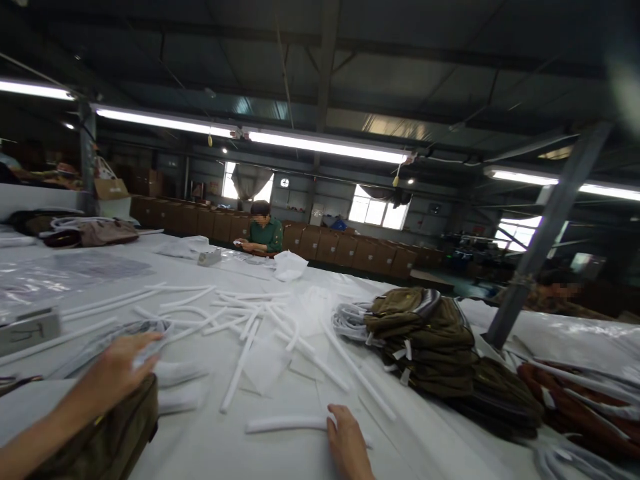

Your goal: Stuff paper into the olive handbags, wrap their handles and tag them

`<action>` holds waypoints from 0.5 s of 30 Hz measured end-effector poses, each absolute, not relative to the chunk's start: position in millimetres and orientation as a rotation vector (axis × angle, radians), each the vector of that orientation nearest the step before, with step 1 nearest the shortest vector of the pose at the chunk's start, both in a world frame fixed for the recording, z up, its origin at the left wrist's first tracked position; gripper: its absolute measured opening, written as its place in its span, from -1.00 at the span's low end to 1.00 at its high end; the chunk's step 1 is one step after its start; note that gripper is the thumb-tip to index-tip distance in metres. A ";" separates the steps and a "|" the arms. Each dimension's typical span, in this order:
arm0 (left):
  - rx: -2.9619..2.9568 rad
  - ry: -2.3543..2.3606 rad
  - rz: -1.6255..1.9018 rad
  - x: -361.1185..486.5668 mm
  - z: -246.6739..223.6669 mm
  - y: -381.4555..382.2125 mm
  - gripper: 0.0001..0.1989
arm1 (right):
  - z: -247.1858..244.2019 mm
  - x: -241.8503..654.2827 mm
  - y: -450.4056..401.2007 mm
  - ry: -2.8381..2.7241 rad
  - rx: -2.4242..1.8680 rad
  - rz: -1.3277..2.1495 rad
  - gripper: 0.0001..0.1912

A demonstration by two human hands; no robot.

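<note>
the right hand [347, 440], at bottom centre, lies over one end of a white tube [285, 425]; whether it grips or only rests there, i cannot tell. the left hand [120, 367], at lower left, has thumb and fingers parted above an olive bag [125, 427] cut by the bottom edge of the frame. between the hands shows a stretch of white bench [210, 447], bounded above by a loose spread of white tubes [241, 367] and at right by stacked olive backpacks [425, 340]. the bench's far edge slants down toward the right; a person in green [267, 235] sits beyond it, before a row of brown cartons [340, 247]. a grey post [547, 233] stands at right, under strip lights [325, 146].
</note>
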State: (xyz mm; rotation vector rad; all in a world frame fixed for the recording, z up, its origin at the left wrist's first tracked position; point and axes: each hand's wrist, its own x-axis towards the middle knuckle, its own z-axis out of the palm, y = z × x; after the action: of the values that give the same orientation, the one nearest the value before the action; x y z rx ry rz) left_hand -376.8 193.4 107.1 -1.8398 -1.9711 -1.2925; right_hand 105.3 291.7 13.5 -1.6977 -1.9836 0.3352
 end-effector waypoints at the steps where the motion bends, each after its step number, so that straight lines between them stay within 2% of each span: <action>1: -2.002 -1.945 -1.243 -349.7 92.4 210.4 -0.68 | 11.7 111.6 297.2 -1.977 -1.749 0.303 -0.55; 3: -2.217 -1.962 -1.174 -285.0 64.8 238.6 -0.71 | 8.2 123.1 308.0 -1.967 -1.850 0.250 -0.53; 6: -2.556 -1.879 -0.952 -184.8 34.3 260.4 -0.66 | 5.3 137.0 325.9 -1.977 -1.980 0.223 -0.52; 9: -2.733 -1.913 -0.561 -111.3 15.8 268.8 -0.30 | 4.9 146.7 346.6 -2.030 -2.048 0.280 -0.47; 10: -2.716 -1.940 -0.456 -95.1 11.2 272.2 -0.23 | 4.9 149.2 353.7 -2.043 -2.062 0.308 -0.43; 12: -2.605 -1.992 -0.346 -73.8 3.6 281.9 -0.30 | 4.6 153.2 366.7 -2.048 -2.087 0.365 -0.31; 15: -2.479 -2.003 -0.336 -61.2 -2.9 299.3 -0.60 | 2.7 156.9 380.8 -1.988 -2.103 0.412 -0.18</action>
State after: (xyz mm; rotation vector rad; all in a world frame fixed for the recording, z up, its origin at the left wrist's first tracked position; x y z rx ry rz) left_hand -61.2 299.3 -2.9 -2.4790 -2.0035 -0.3355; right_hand 156.9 380.8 2.7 -2.1026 -1.9885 0.4117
